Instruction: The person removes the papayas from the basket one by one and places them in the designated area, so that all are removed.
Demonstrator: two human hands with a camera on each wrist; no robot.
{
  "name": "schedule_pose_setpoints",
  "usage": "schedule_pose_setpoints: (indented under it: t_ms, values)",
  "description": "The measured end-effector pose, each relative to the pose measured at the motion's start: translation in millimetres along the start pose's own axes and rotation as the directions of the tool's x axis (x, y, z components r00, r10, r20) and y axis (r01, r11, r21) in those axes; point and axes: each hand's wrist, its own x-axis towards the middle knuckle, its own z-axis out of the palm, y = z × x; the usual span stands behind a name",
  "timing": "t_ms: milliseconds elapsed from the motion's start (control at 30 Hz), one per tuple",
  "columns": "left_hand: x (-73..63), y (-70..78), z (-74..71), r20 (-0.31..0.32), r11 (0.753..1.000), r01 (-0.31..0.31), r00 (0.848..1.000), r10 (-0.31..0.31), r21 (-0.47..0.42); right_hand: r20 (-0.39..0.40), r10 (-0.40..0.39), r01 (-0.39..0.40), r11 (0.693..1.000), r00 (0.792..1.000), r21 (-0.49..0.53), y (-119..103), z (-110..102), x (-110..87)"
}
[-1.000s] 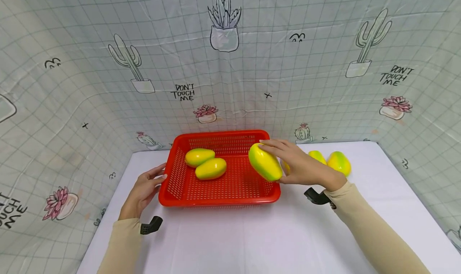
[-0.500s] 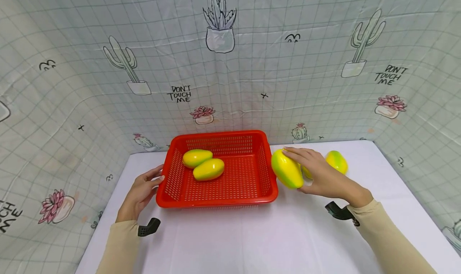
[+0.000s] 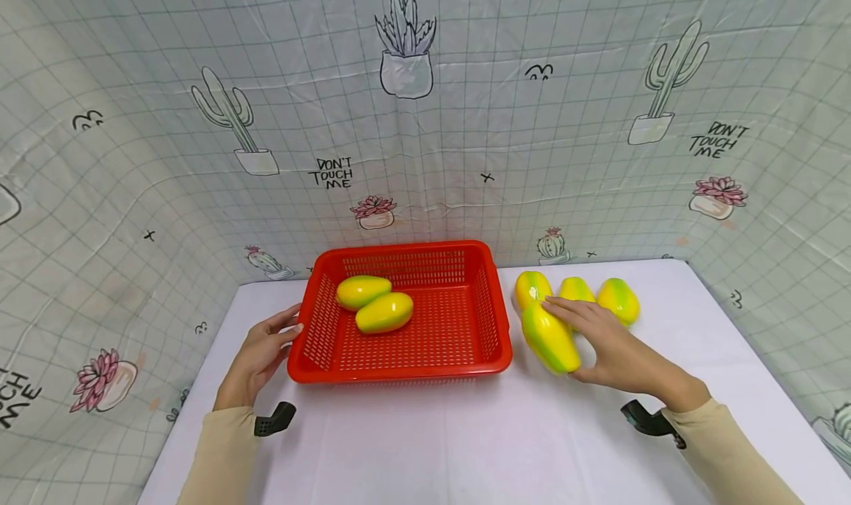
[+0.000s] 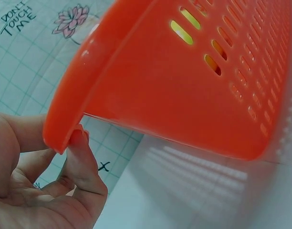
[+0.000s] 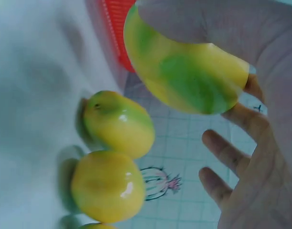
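My left hand [image 3: 261,354] pinches the left rim of a red perforated plastic basket [image 3: 399,374]; in the left wrist view, thumb and forefinger close on the rim [image 4: 65,119]. Inside the basket, toward its left, two yellow-green mangoes [image 3: 384,313] lie against each other. To the right of the basket my right hand [image 3: 621,354] grips another mango [image 3: 550,339] between thumb and fingers, tilted over the white table. The right wrist view has this mango [image 5: 184,76] partly covered by the thumb, with other fingers spread behind it.
Three more mangoes stand in a row beyond the right hand: one near the basket [image 3: 532,287], a middle one [image 3: 575,289] and a right one [image 3: 618,300]. A patterned cloth backdrop [image 3: 452,121] rises behind and beside the white table [image 3: 412,446].
My right hand has carried the mango from over the basket's right side out to the right and nearer to me, uncovering the mangoes behind. The left hand has kept its hold on the rim.
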Motion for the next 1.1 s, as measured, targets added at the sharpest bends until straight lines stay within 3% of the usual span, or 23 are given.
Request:
schedule_pose_setpoints:
  t_ms: [333,1100]
  values:
    - [-4.0,1.3,1.0,0.018,0.999,-0.037,0.999,0.037,-0.008,0.047,0.11,-0.11,0.994,0.993,0.003,5,11,-21.4]
    - [-6.1,2.7,1.2,0.024,0.999,-0.038,0.999,0.038,-0.003,0.077,0.194,-0.195,0.981,0.978,0.007,5,24,-38.2]
